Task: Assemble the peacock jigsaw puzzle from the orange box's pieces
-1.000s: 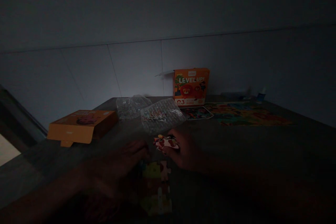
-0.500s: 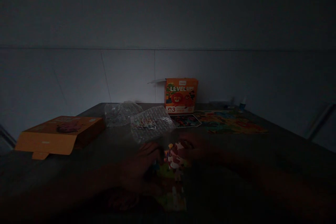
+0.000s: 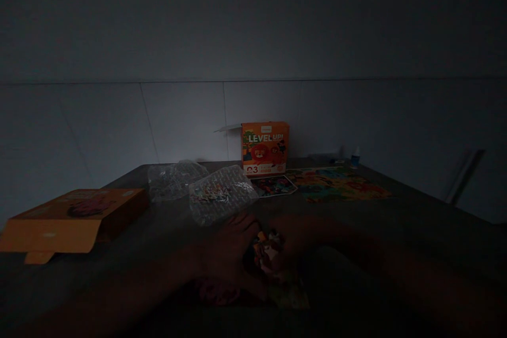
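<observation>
The light is very dim. A partly assembled jigsaw puzzle point(image 3: 291, 296), with a brown-and-white animal figure in its picture, lies low in front of me between my two hands. My left hand point(image 3: 232, 251) grips its left side, fingers along the far edge and thumb toward the near side. From the right, my right hand point(image 3: 295, 240) closes over the puzzle's upper right part, its fingertips near those of the left. Much of the picture is covered by the hands. Beneath my left wrist shows a dark pinkish printed piece point(image 3: 219, 291), hard to make out.
An opened orange box point(image 3: 85, 208) lies at the left. Clear plastic bags point(image 3: 222, 195) with small pieces sit ahead, beside an upright orange "LEVEL UP!" box point(image 3: 265, 148). A picture sheet point(image 3: 275, 186), a colourful puzzle point(image 3: 340, 182) and a small bottle point(image 3: 355, 157) are farther back.
My hands have come closer together around the puzzle, covering more of its picture. The view has shifted slightly, so the boxes and bags appear farther left and lower.
</observation>
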A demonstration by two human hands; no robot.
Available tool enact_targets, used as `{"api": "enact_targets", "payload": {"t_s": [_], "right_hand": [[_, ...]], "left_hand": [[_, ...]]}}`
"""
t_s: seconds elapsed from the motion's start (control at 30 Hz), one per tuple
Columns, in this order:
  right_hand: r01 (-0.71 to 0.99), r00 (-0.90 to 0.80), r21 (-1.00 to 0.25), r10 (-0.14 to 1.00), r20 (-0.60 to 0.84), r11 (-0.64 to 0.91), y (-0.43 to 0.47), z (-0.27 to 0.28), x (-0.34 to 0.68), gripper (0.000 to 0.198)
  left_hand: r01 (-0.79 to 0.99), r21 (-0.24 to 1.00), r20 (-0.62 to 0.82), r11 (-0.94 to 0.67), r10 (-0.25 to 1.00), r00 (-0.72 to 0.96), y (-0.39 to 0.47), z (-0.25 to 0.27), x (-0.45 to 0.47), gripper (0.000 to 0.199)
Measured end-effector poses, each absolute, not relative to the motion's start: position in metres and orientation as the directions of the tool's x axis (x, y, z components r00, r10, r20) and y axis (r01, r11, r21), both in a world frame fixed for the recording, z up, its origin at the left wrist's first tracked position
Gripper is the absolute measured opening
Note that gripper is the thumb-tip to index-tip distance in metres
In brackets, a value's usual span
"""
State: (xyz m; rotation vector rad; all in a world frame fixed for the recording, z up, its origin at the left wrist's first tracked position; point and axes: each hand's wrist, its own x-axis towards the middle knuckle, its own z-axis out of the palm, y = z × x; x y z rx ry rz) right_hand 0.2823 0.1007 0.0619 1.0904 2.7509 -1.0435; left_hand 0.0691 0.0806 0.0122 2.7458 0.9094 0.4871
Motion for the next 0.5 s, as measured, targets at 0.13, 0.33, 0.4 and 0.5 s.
{"api": "enact_targets", "payload": {"t_s": [0.13, 0.33, 0.4, 0.5], "right_hand": [[0.572, -0.79, -0.638, 0.555, -0.259, 0.515, 0.1035, 0.0612, 0.2838, 0.03], [0.554, -0.785, -0.702, 0.562, -0.262, 0.447, 0.1063, 0.0538, 0.2862, 0.035], [0.553, -0.79, -0.704, 0.55, -0.272, 0.446, 0.1053, 0.0547, 0.2855, 0.034], [0.582, -0.768, -0.681, 0.575, -0.282, 0.444, 0.1012, 0.059, 0.2843, 0.034]], "left_hand": [[0.531, 0.327, 0.191, -0.782, 0.605, 0.773, 0.078, 0.0215, 0.0696, 0.077], [0.558, 0.382, 0.183, -0.737, 0.652, 0.736, 0.0769, 0.018, 0.0712, 0.075], [0.551, 0.399, 0.198, -0.733, 0.656, 0.729, 0.0768, 0.0156, 0.0718, 0.071], [0.546, 0.418, 0.204, -0.726, 0.661, 0.722, 0.0767, 0.0144, 0.0723, 0.064]]}}
